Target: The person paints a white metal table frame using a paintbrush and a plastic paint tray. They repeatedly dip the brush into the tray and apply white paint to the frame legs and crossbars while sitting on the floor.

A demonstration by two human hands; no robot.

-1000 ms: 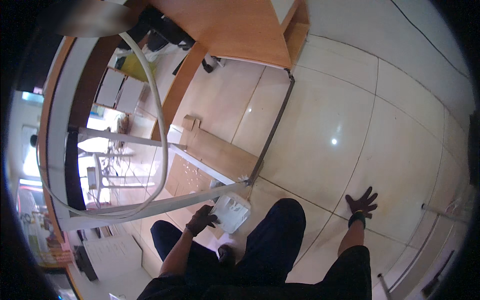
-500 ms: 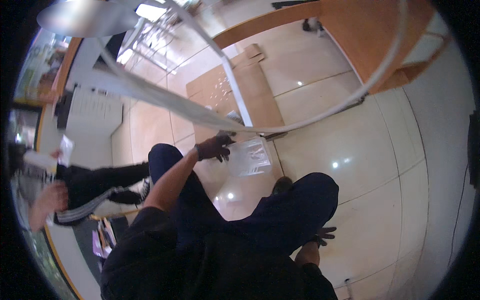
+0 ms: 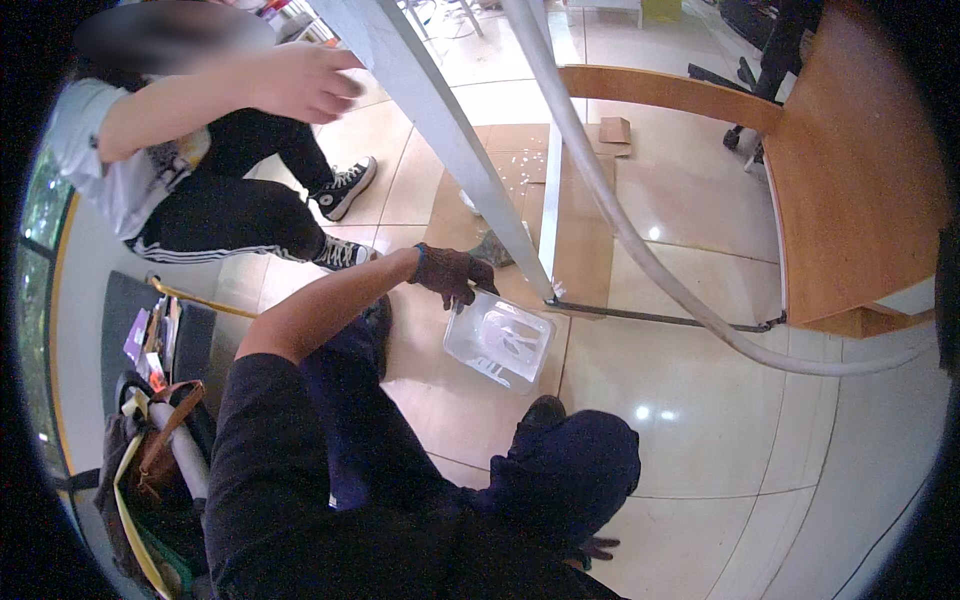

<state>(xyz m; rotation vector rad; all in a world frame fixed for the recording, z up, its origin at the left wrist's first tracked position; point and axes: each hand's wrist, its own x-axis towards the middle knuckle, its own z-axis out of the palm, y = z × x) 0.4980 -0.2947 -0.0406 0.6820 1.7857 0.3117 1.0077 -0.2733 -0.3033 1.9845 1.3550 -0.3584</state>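
Observation:
My left hand (image 3: 455, 277), in a dark brown glove, has its fingers curled at the upper left rim of a clear plastic tub (image 3: 468, 350). Some whitish material shows inside the tub, too blurred to name. My right hand (image 3: 598, 548), also gloved, is low down beside my bent knee. Its visible fingers are spread at the floor; the knee hides the rest. Just beyond the tub stands the foot of a white metal frame leg (image 3: 470, 165), with a dark bar (image 3: 665, 316) running right from it.
Flattened cardboard (image 3: 585, 230) with white bits lies beyond the tub. A pale curved tube (image 3: 625, 232) crosses the view. At right stands a wooden desk (image 3: 865, 170). Another person's hand (image 3: 310, 82) reaches in from the left, above their sneakers (image 3: 345, 190). Bags (image 3: 170, 450) sit lower left.
My left hand has come to the tub's rim, where its fingers were spread beside it before. The view has shifted, and the other person's arm now stretches toward the frame.

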